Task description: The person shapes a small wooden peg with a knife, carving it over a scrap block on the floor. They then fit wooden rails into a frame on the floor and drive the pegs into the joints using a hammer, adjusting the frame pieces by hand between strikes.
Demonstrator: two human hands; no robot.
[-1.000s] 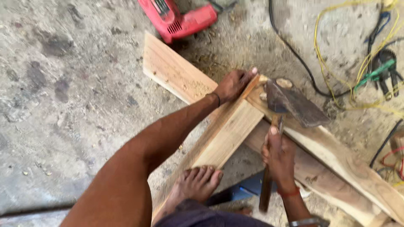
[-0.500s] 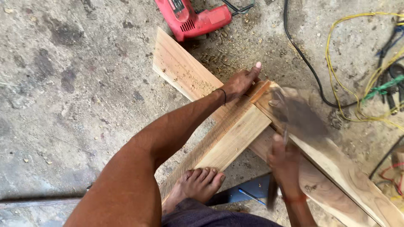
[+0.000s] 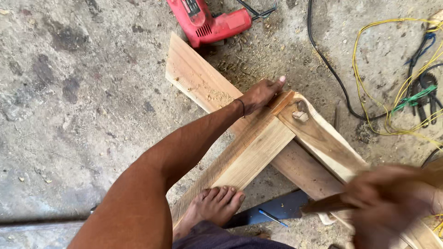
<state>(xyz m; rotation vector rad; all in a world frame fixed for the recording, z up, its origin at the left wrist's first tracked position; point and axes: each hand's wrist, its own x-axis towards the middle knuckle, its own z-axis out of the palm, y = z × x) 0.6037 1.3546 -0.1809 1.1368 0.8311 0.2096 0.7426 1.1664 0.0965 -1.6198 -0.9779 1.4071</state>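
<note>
Our left hand [image 3: 259, 95] presses flat, fingers spread, on the boards [image 3: 258, 147] crossed on the floor. Our blurred right hand [image 3: 392, 203] grips a wooden handle [image 3: 325, 204]. The joint looks unfinished; a chip [image 3: 300, 115] lies there.

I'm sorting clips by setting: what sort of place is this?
Most likely a rough carpentry work area on a bare concrete floor. Wooden planks lie crossed on the ground with sawdust around them, and a red corded power drill and loose cables lie nearby.
</note>
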